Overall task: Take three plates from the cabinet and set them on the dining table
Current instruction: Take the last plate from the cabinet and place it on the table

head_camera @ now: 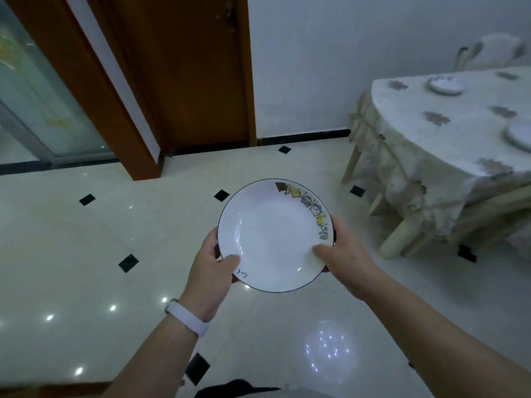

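Observation:
I hold a white plate (273,234) with a dark rim and a cartoon band along its upper right edge, level over the floor in front of me. My left hand (214,271) grips its left edge, thumb on top. On the plate's right edge sits my right hand (342,257), thumb over the rim. The dining table (425,145), under a pale patterned cloth, stands at the right. One plate (446,84) lies near its far side and another plate (520,136) is cut off by the frame's right edge.
Glossy cream floor tiles with small black diamonds spread below. A brown wooden door (198,73) and frame stand ahead at the left, beside a glass sliding door (37,101). A chair (488,51) shows behind the table. Table legs (399,239) stick out near my right arm.

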The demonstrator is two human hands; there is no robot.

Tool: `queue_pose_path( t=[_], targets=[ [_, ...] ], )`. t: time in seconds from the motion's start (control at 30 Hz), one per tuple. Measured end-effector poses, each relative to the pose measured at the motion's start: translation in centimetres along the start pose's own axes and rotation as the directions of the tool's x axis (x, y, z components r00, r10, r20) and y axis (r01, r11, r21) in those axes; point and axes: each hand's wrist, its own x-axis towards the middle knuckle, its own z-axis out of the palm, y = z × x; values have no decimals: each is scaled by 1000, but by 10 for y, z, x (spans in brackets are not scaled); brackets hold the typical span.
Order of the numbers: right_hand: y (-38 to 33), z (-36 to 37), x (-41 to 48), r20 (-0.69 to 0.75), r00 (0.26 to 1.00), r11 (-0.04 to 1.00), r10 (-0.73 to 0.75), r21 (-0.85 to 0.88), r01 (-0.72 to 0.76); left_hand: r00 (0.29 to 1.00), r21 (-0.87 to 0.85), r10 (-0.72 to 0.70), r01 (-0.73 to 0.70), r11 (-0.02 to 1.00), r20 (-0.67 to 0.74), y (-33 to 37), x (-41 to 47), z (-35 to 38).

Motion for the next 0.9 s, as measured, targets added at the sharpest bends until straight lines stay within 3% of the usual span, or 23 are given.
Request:
queue_pose_path(
  t=[0.43,0.9],
  targets=[
    [-5,-77,144,-264,960,990,96,125,-65,960,22,-58,54,998,272,7,211,93],
    [-75,-107,341,-496,855,985,152,146,-90,851,67,-103,79,995,515,69,471,144]
  ],
)
